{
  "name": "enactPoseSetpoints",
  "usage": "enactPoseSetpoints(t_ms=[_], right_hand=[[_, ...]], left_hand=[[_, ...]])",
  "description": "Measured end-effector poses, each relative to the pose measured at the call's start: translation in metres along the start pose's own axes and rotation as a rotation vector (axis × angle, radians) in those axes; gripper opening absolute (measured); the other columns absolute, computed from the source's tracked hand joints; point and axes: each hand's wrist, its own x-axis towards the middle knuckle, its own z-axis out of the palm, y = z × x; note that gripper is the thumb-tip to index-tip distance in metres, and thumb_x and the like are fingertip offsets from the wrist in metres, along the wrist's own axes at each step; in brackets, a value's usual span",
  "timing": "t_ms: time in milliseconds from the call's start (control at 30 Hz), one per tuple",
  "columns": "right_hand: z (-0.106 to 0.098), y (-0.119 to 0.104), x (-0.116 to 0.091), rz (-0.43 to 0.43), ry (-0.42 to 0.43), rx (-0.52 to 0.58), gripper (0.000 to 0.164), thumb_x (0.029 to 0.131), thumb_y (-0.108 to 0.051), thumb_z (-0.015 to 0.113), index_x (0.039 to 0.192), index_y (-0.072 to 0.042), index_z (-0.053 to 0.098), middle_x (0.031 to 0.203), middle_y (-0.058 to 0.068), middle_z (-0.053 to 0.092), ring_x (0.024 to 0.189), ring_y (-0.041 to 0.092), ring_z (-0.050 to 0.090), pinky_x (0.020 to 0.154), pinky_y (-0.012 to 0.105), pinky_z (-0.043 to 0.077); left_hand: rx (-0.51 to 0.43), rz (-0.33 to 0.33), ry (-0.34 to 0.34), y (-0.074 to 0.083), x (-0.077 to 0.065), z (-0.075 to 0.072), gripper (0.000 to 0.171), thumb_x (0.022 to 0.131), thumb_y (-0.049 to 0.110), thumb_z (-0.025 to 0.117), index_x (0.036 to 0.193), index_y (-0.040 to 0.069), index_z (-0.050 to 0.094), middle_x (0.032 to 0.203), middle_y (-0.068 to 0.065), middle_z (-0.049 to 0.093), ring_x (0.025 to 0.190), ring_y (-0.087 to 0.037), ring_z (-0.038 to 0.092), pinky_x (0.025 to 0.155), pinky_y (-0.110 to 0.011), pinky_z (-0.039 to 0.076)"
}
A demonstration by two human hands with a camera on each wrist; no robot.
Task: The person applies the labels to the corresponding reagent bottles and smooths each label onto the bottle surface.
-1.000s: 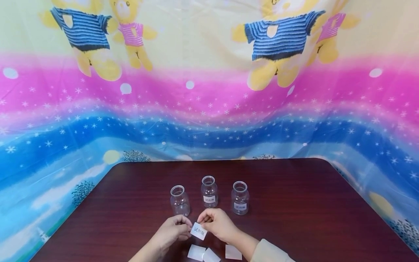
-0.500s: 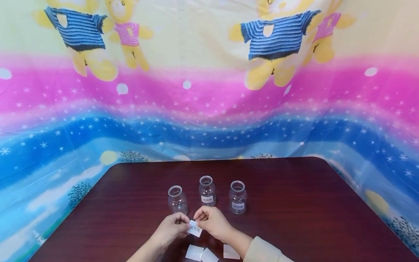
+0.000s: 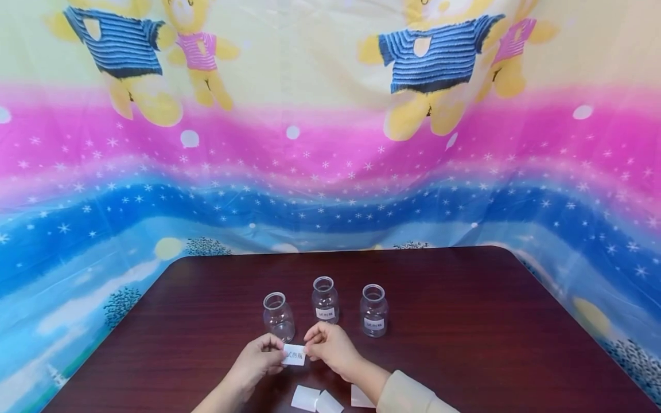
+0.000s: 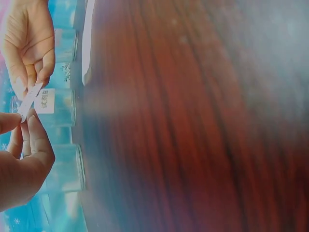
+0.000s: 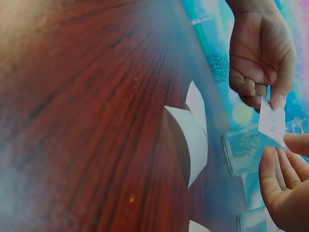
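A small white label with dark printed characters is stretched level between both hands above the table. My left hand pinches its left end between thumb and fingers; my right hand pinches the right end. Just behind the hands stands a clear glass jar with no label showing on it. Two more clear jars, the middle jar and the right jar, each bear a similar white label low on the front. In the right wrist view the held label appears between the two hands' fingertips.
Several white paper pieces lie near the table's front edge, some with curled edges in the right wrist view. One more piece is partly behind the right forearm. The dark red wooden table meets a printed curtain at the back.
The label has been turned from tilted to level and moved left, toward the unlabelled jar. My right hand's grip has shifted to the label's right end. The camera view has drifted slightly.
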Motion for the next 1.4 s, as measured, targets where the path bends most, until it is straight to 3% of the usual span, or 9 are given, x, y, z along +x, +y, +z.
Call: enactPoseSetpoints(t_ms=[200,533,733,900,1133,1400], right_hand=[[0.006,0.007,0.006,0.037,-0.015,0.086,0.014,0.067,0.012,0.058,0.078,0.010,0.050,0.062,0.007,0.053,0.052,0.011,0.051,0.048,0.022,0.046],[0.018,0.015,0.014,0.043,0.071,0.071,0.018,0.065,0.012,0.060,0.078,0.006,0.049,0.061,0.002,0.051,0.050,0.009,0.048,0.046,0.020,0.041],[0.024,0.017,0.019,-0.006,0.123,-0.090,0.014,0.064,0.011,0.061,0.069,0.003,0.050,0.058,-0.001,0.047,0.051,0.007,0.043,0.045,0.018,0.036],[0.028,0.018,0.023,-0.101,0.149,-0.263,0.016,0.064,0.008,0.064,0.067,-0.002,0.051,0.058,-0.003,0.048,0.053,0.005,0.043,0.047,0.018,0.038],[0.033,0.020,0.028,-0.175,0.174,-0.327,0.017,0.066,0.008,0.065,0.065,-0.003,0.051,0.056,-0.004,0.048,0.052,0.003,0.042,0.047,0.018,0.039],[0.033,0.022,0.035,-0.191,0.205,-0.359,0.018,0.065,0.008,0.064,0.065,-0.004,0.051,0.056,-0.004,0.049,0.051,0.002,0.042,0.047,0.018,0.038]], left_hand=[[-0.030,-0.010,0.022,-0.001,0.001,-0.005,0.008,0.073,-0.003,0.053,0.078,0.000,0.049,0.068,-0.001,0.048,0.061,-0.011,0.051,0.056,-0.022,0.046],[-0.045,-0.012,0.066,-0.007,0.006,-0.012,0.007,0.073,-0.006,0.055,0.077,-0.001,0.051,0.070,-0.002,0.049,0.064,-0.012,0.052,0.062,-0.026,0.048],[-0.056,-0.010,0.088,-0.011,0.008,-0.015,0.009,0.073,-0.007,0.056,0.074,0.001,0.051,0.069,-0.004,0.052,0.066,-0.014,0.054,0.064,-0.028,0.049],[0.022,-0.001,0.138,-0.012,0.010,-0.017,0.009,0.072,-0.004,0.059,0.072,0.002,0.053,0.069,-0.004,0.053,0.066,-0.013,0.053,0.061,-0.026,0.047],[0.073,0.023,0.148,-0.011,0.011,-0.018,0.006,0.072,-0.004,0.058,0.073,-0.002,0.052,0.067,-0.006,0.056,0.061,-0.014,0.054,0.057,-0.028,0.047],[0.086,0.030,0.232,-0.010,0.018,-0.014,0.006,0.070,-0.007,0.058,0.073,-0.005,0.052,0.066,-0.008,0.056,0.060,-0.014,0.055,0.057,-0.028,0.049]])
